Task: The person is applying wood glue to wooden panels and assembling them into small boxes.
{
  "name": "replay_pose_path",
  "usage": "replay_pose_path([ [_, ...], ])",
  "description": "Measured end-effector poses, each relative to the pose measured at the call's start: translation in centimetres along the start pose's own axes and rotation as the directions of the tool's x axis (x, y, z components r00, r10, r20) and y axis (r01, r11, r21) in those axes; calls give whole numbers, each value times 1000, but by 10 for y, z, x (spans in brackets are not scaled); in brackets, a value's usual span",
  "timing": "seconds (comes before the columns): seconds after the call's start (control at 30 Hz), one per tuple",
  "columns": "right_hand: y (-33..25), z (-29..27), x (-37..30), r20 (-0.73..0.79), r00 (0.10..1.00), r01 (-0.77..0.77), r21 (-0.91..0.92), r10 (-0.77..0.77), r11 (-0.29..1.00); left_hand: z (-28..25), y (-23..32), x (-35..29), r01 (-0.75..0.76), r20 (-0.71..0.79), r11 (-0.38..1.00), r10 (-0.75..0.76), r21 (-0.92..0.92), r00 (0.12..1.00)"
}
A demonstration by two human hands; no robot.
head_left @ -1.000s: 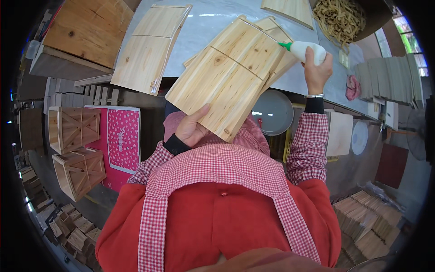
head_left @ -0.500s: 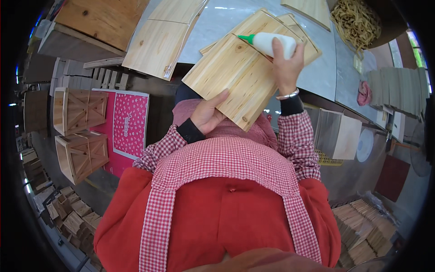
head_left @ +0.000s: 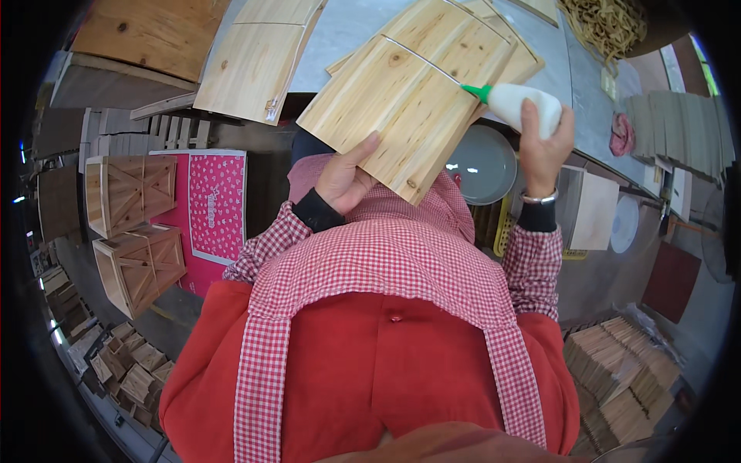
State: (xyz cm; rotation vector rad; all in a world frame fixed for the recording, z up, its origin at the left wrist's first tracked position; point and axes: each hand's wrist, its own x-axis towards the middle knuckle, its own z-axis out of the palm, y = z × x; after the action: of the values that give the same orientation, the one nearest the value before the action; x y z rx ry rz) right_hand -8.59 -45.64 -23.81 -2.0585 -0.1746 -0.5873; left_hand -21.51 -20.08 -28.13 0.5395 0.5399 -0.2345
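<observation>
Gluing is the step in hand, by the look of it: the right hand [head_left: 544, 143] is wrapped fully round a white squeeze bottle with a green nozzle [head_left: 515, 103], and the green tip meets the right-hand edge of a pale pine panel made of joined slats [head_left: 405, 100]. The left hand [head_left: 346, 179] props that panel from below at its near corner, thumb up on the face and the fingers out of sight behind the wood, so it is closed on the board in a loose pinch.

The panel sits tilted over the near edge of a grey worktable [head_left: 347, 31], above the person's chest, partly covering a second similar panel [head_left: 509, 46] behind it. Its long axis runs from the lower right corner by the left hand up toward the top of the view, leaning right; the seam between slats crosses it. The bottle lies nearly level, nozzle pointing left at the board.

Judging from this, the next move calls for a steady squeeze while the tip tracks along the edge, the left hand keeping the board from rocking.
</observation>
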Motion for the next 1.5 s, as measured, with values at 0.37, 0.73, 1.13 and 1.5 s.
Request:
replay_pose_path([
  [0.37, 11, -37, 5, 33, 909, -358, 568, 415, 741, 19, 14, -12, -64, 5, 997, 64, 49, 998],
  [0.73, 68, -1, 72, -238, 808, -302, 618, 538, 726, 23, 18, -18, -42, -40, 994, 47, 100, 998],
  [1.13, 50, -13, 58, -120, 853, -356, 579, 508, 734, 21, 23, -13, -29, -16, 999, 30, 35, 999],
  [1.5, -15, -31, 12, 34, 928, -310, 620, 370, 720, 34, 41, 11, -92, 128, 992, 81, 88, 988],
])
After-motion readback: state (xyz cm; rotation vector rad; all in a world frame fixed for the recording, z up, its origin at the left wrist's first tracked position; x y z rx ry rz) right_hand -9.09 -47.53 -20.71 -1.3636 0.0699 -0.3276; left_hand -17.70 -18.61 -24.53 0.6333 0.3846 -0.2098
